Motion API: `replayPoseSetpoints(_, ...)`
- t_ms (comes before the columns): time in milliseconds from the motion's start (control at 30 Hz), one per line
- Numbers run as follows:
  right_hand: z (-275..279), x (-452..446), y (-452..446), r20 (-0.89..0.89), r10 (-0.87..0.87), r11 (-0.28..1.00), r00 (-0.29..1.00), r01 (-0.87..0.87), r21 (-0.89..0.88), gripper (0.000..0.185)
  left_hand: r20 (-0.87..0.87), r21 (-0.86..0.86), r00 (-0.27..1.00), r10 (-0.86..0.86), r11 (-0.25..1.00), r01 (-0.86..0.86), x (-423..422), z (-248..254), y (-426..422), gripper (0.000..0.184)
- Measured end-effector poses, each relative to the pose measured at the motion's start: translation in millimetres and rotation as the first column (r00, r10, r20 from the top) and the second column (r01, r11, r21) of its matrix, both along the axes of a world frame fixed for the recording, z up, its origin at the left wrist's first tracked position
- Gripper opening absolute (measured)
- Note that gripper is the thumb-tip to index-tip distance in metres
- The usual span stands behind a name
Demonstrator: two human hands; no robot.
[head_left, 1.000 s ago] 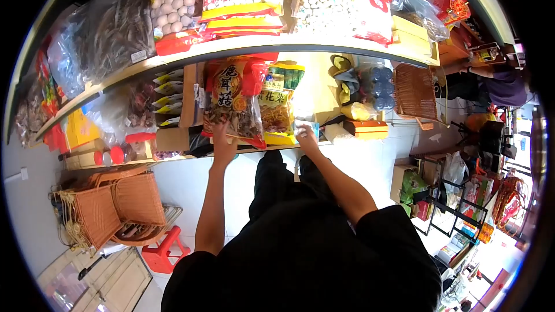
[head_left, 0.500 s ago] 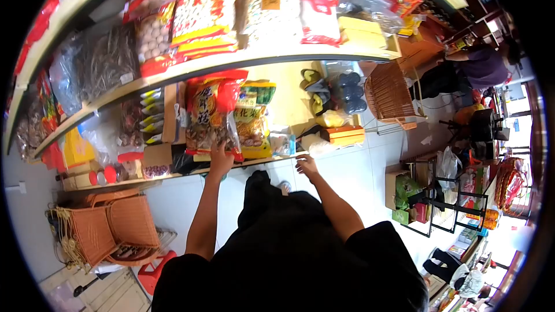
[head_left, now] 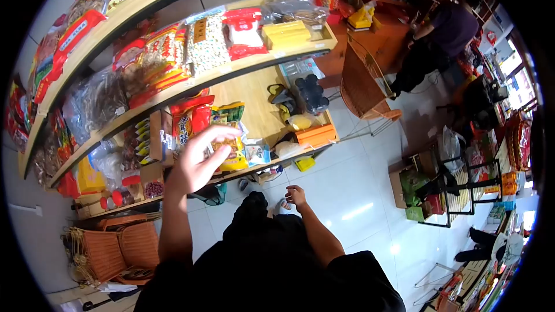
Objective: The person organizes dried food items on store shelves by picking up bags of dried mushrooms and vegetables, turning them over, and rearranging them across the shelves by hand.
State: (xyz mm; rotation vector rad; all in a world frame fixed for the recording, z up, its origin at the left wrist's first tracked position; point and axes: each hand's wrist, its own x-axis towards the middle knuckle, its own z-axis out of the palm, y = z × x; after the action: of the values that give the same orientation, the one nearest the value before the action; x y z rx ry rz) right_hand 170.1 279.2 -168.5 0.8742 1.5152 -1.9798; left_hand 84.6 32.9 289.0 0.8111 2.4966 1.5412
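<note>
My left hand [head_left: 199, 162] is raised in front of the lower shelf, empty, with thumb and fingers apart. Behind it, partly covered, lie a red bag of dried food [head_left: 191, 117] and a yellow-green bag [head_left: 231, 149]. My right hand [head_left: 296, 195] hangs low over the floor, its fingers loosely apart and holding nothing visible. Near the bags on that shelf are a small blue-white packet [head_left: 258, 154] and a pair of dark and yellow shoes [head_left: 282, 101].
Overhead, the upper shelf [head_left: 272, 56] carries a white bag with red ends [head_left: 245, 32] and yellow blocks [head_left: 286, 36]. Wicker chairs [head_left: 118, 249] stand at lower left; another wicker chair [head_left: 365, 84] is at right. A person in purple [head_left: 454, 28] is beyond it. Black racks [head_left: 471, 188] stand farther right.
My left hand has let go of the red bag and risen toward the camera. My right hand has moved down from the shelf edge. The view has turned and shifted.
</note>
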Motion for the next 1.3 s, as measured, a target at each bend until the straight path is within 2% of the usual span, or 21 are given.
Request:
replayPoseSetpoints(33,-1.7,4.9,4.4,-0.01,-0.042,0.999,0.999,0.042,0.0,0.028,-0.114,0.044,0.993,-0.003,0.999,0.008,15.5,34.6,15.7,0.026)
replayPoseSetpoints(67,5.7,9.9,9.2,-0.007,-0.076,0.997,0.997,0.075,-0.016,0.028,-0.252,0.067,0.965,-0.067,0.994,0.087,23.3,58.5,22.7,0.026)
replayPoseSetpoints(100,-0.9,13.1,12.3,-0.031,-0.099,0.995,0.995,0.099,0.001,0.028,-0.294,0.202,0.95,-0.105,0.965,0.169,38.1,80.3,34.0,0.03)
replayPoseSetpoints(167,-11.0,21.0,19.4,-0.055,-0.122,0.992,0.991,0.123,0.021,0.028,-0.523,0.327,0.806,-0.277,0.808,0.49,48.8,108.3,53.7,0.023)
replayPoseSetpoints(233,-8.7,28.4,23.2,-0.04,-0.129,0.992,0.991,0.129,0.005,0.028,-0.585,0.181,0.736,-0.34,0.83,0.527,69.3,135.8,72.5,0.019)
replayPoseSetpoints(333,0.9,42.0,24.0,0.025,-0.145,0.989,0.989,0.145,-0.021,0.028,-0.655,0.095,0.655,-0.378,0.818,0.567,79.0,145.4,85.4,0.019)
replayPoseSetpoints(533,-10.9,60.9,12.9,0.12,-0.105,0.994,0.987,0.107,-0.01,0.024,-0.717,0.031,0.584,-0.379,0.82,0.571,87.0,152.4,72.3,0.019)
replayPoseSetpoints(733,-5.0,45.9,-9.1,0.111,-0.037,0.999,0.993,0.036,0.015,0.027,-0.746,0.019,0.564,-0.353,0.836,0.549,83.3,153.9,26.8,0.02)
replayPoseSetpoints(800,-7.1,38.9,-16.7,0.083,0.035,0.998,0.996,-0.039,0.05,0.028,-0.756,0.021,0.559,-0.34,0.841,0.54,80.0,153.6,5.3,0.021)
replayPoseSetpoints(900,-19.1,28.9,-38.5,0.072,0.037,0.994,0.997,-0.045,0.103,0.028,-0.783,0.034,0.542,-0.305,0.849,0.527,70.9,157.6,-31.5,0.022)
replayPoseSetpoints(1000,11.5,-8.5,-62.0,-0.006,0.072,0.986,0.997,-0.071,0.151,0.028,-0.821,0.059,0.514,-0.249,0.858,0.51,57.2,164.4,-74.4,0.023)
replayPoseSetpoints(1067,27.0,-44.9,-71.8,-0.135,0.121,0.976,0.983,-0.093,0.198,0.024,-0.845,0.09,0.497,-0.196,0.865,0.494,44.6,169.1,-105.6,0.023)
replayPoseSetpoints(1133,38.0,-99.0,-83.0,-0.427,0.114,0.986,0.897,-0.051,0.156,0.021,-0.863,0.13,0.487,-0.132,0.875,0.467,28.8,177.2,-137.3,0.024)
replayPoseSetpoints(1167,50.0,-128.4,-86.3,-0.532,0.084,0.979,0.843,0.029,0.201,0.017,-0.867,0.154,0.489,-0.098,0.88,0.448,20.3,181.0,-153.3,0.025)
replayPoseSetpoints(1200,109.4,-151.4,-97.2,-0.556,0.061,0.988,0.829,0.028,0.149,0.012,-0.871,0.176,0.487,-0.063,0.886,0.428,11.0,183.2,-170.1,0.025)
replayPoseSetpoints(1267,214.5,-194.7,-121.8,-0.778,0.135,0.967,0.614,0.089,0.238,0.011,-0.863,0.227,0.505,0.012,0.902,0.366,-13.7,187.5,-202.2,0.026)
replayPoseSetpoints(1300,269.5,-210.1,-136.3,-0.818,0.197,0.946,0.541,0.115,0.304,0.012,-0.85,0.252,0.525,0.047,0.911,0.327,-27.9,187.8,-216.9,0.026)
